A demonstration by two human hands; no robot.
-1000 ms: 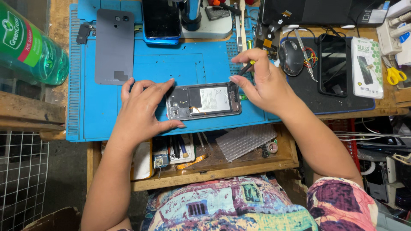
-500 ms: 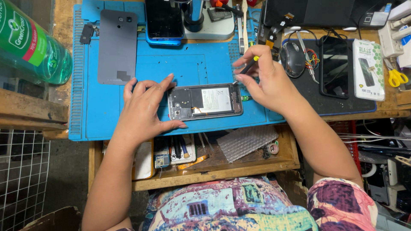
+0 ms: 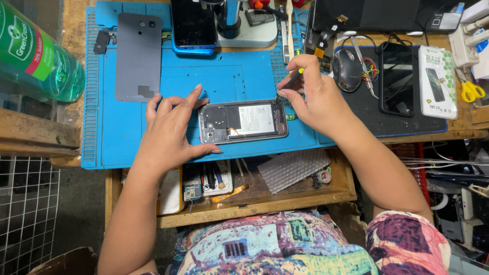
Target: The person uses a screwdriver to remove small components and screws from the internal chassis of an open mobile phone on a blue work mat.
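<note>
Both hands were at the opened phone lying mid-mat on the blue mat, the left hand spread open, bracing its 9 o'clock end, the right hand pinching a screwdriver at its 1 o'clock corner, apparently working a screw that wanted a steady tip

Phone repair workshop: blue repair mat, opened phone.

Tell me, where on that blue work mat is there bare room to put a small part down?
Bare blue silicone mat lies between the grey phone back cover and the opened phone, below the dark phone. Another bare strip runs along the mat's near edge. The right side, around the black mouse, is crowded.
</note>
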